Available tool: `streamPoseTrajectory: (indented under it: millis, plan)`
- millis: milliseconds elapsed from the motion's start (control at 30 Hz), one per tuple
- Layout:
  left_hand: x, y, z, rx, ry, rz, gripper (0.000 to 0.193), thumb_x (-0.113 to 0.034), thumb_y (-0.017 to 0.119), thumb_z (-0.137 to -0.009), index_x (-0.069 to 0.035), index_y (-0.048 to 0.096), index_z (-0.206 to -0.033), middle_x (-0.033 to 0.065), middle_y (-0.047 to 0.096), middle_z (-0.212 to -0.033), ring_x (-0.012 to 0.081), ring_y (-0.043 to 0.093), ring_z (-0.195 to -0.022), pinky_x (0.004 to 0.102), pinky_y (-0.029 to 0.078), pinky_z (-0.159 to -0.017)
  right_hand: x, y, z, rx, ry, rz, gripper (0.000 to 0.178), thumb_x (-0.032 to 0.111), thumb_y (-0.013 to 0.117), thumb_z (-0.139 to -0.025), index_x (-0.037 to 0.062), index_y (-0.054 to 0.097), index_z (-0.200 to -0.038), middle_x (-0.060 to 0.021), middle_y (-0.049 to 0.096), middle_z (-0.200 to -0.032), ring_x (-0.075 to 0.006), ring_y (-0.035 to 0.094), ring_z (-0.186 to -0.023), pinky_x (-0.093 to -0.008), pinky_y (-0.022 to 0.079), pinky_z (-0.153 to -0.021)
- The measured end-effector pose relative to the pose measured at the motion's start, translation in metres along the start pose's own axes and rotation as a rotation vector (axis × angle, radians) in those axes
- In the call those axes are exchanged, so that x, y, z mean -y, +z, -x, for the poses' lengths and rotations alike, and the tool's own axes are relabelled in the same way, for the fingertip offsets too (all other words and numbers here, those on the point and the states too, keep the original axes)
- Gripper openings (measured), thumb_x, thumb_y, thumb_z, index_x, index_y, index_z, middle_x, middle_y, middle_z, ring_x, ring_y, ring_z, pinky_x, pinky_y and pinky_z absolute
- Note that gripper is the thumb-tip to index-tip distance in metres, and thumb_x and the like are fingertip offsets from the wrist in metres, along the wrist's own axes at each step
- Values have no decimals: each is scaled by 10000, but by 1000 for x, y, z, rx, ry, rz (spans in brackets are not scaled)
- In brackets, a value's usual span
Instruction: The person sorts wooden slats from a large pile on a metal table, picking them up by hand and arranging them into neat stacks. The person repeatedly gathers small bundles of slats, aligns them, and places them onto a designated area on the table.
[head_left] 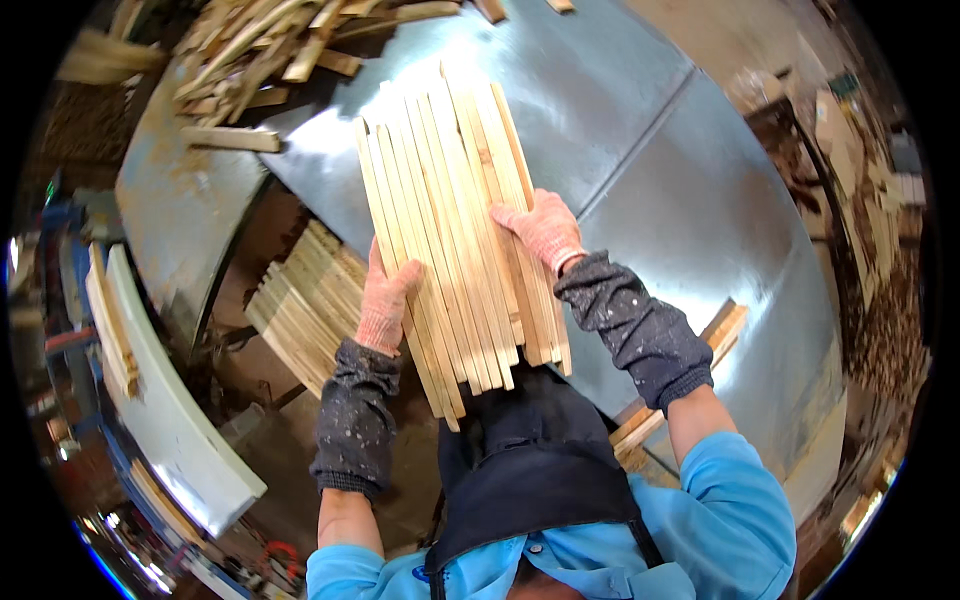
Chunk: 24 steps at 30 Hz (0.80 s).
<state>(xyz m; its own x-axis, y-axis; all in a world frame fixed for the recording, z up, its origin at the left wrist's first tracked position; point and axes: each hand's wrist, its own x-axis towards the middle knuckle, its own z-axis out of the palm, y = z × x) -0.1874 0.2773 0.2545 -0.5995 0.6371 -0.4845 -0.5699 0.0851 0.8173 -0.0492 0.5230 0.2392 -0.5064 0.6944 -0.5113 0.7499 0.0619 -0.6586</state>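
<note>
A flat bundle of pale wooden strips (455, 235) lies side by side between my hands, its near ends uneven and jutting past the table edge toward my dark apron. My left hand (385, 302), in a pinkish work glove, grips the bundle's left side with the thumb over the top. On the opposite side my right hand (543, 228), gloved alike, clasps the outer strips, its thumb also on top. The undersides of both grips are hidden by the wood. Beneath the far part of the bundle is the shiny metal table (700, 190).
A loose heap of wood offcuts (255, 55) covers the far left of the tabletop. Below on the left sits another stack of strips (305, 300). A few wood pieces (725, 330) lie by my right forearm. A pale curved-looking surface (180, 400) stands farther left.
</note>
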Motion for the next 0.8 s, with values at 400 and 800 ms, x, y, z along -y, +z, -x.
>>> streamPoseTrajectory:
  millis: [400, 800]
  plan:
    - [-40, -23, 302, -415, 528, -77, 891, -12, 758, -990, -111, 289, -1740, 69, 555, -1577, 201, 573, -1382, 367, 479, -1179, 90, 40, 180, 116, -711, 72, 583, 398, 889, -875, -45, 736, -1223, -200, 781, -1144, -316, 765, -982, -433, 610, -914]
    - [-60, -37, 699, -810, 1021, -316, 846, -106, 921, -878, -106, 436, -1571, 65, 629, -1417, 216, 630, -1293, 387, 579, -1092, 166, 26, 562, 500, -1253, -330, 664, 190, 949, -824, 24, 655, -1396, -146, 601, -1198, -275, 691, -1037, -405, 608, -928]
